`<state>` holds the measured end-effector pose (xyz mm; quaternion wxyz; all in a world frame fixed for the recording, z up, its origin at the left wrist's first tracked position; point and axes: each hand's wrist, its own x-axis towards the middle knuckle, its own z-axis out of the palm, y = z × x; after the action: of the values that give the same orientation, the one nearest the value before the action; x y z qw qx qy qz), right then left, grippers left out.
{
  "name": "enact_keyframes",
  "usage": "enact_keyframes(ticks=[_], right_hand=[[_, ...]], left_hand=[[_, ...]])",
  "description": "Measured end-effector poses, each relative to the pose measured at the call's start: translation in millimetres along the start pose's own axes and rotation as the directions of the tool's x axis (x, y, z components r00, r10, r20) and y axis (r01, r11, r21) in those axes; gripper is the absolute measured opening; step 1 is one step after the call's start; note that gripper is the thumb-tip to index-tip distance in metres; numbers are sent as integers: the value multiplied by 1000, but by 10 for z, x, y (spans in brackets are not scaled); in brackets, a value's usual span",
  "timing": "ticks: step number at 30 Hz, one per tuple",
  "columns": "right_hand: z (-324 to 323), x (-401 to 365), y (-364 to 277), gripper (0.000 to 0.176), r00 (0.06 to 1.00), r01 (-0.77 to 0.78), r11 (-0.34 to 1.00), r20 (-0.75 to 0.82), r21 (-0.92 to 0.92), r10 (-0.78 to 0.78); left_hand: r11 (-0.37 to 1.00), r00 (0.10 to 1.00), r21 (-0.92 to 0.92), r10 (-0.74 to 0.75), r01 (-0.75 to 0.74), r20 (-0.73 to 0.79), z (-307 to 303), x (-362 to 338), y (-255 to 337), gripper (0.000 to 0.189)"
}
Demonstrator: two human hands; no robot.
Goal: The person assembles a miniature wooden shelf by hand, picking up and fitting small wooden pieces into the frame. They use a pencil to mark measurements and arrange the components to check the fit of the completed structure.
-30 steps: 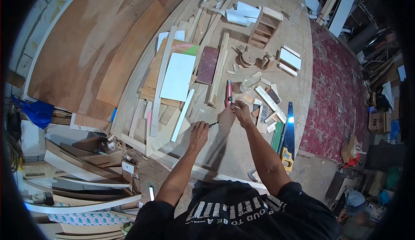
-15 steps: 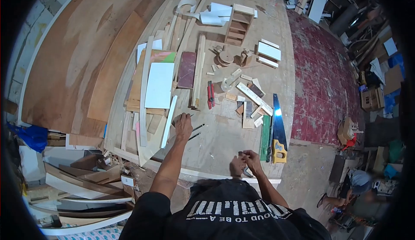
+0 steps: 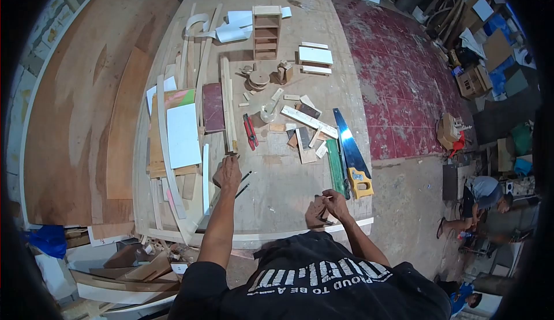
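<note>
My left hand (image 3: pixel 229 173) is on the tabletop at the near ends of long, narrow wood strips (image 3: pixel 227 104). Its fingers are curled together, and whatever they hold is hidden. Two dark pencils (image 3: pixel 244 182) lie just right of that hand. Near the table's front edge, my right hand (image 3: pixel 336 204) is closed in a pinch. What sits between its fingertips is too small to make out, and a shadow falls beside it. A handsaw with a yellow handle (image 3: pixel 360 183) and a green strip (image 3: pixel 335 167) lie beyond the right hand. A red tool (image 3: pixel 250 132) rests ahead, between the hands.
Wood offcuts (image 3: pixel 311 124) lie mid-table near a clear cup (image 3: pixel 268 113). Behind them stand a small wooden shelf (image 3: pixel 266 32) and a white-topped block (image 3: pixel 315 56). White panels (image 3: pixel 183 135) and boards cover the left side. Two people (image 3: pixel 482 196) are at the lower right.
The view has turned, so the table's contents appear farther left. My left hand has moved forward to the strip ends. My right hand stays pinched near the front edge.
</note>
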<state>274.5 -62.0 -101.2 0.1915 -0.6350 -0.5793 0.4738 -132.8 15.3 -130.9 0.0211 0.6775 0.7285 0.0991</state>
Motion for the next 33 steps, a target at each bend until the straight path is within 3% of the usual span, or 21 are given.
enact_keyframes(ticks=[2,4,5,8,10,11,12,13,15,17,19,21,24,28,33], right_hand=[[7,-26,34,33,1000,-6,1000,-13,-15,6],[10,-68,32,34,999,-34,999,-20,-1,34],[6,-100,31,34,999,-40,999,-26,4,40],[1,-195,90,34,999,-24,999,-49,-24,23],[4,-278,139,32,997,-52,998,-64,-32,50],[-6,-322,173,31,996,-69,997,-68,-47,66],[-24,-366,238,30,996,-38,998,-78,-52,33],[-50,-419,307,30,995,-46,998,-88,-49,42],[-99,-502,423,29,991,-60,996,-120,-59,52],[-133,-612,524,28,979,-99,993,-184,-68,85],[-197,-653,612,25,925,-137,958,-378,-252,32],[-282,-680,546,23,907,-163,958,-417,-236,52],[-367,-541,496,23,878,-18,961,-464,-278,-118],[-361,-199,388,34,936,-93,933,-349,-349,-37],[-278,-35,150,55,937,-190,856,-349,-480,12]], left_hand=[[999,999,-36,-37,38,13,-18,-41,38,19],[978,963,-76,-176,195,206,-36,-64,151,19],[980,963,-75,-167,186,210,-42,-72,227,19],[959,970,-221,-131,177,204,-51,-3,469,19],[816,944,-497,-168,295,285,-98,161,657,26],[818,945,-500,-152,284,288,-113,203,732,26],[778,984,-605,-169,170,59,-127,233,802,32],[734,965,-679,-203,37,-168,-145,237,861,37],[713,971,-693,-225,104,-85,-169,185,762,47],[909,989,-407,-129,87,-78,-66,-41,559,50],[966,972,-141,-203,219,119,-358,-373,574,50],[976,959,11,-216,218,186,-306,-719,427,46],[985,965,-6,-166,171,205,-331,-1054,387,37],[996,974,9,-93,93,207,-218,-1251,343,26],[984,960,-15,-169,176,222,-227,-1264,459,19]])
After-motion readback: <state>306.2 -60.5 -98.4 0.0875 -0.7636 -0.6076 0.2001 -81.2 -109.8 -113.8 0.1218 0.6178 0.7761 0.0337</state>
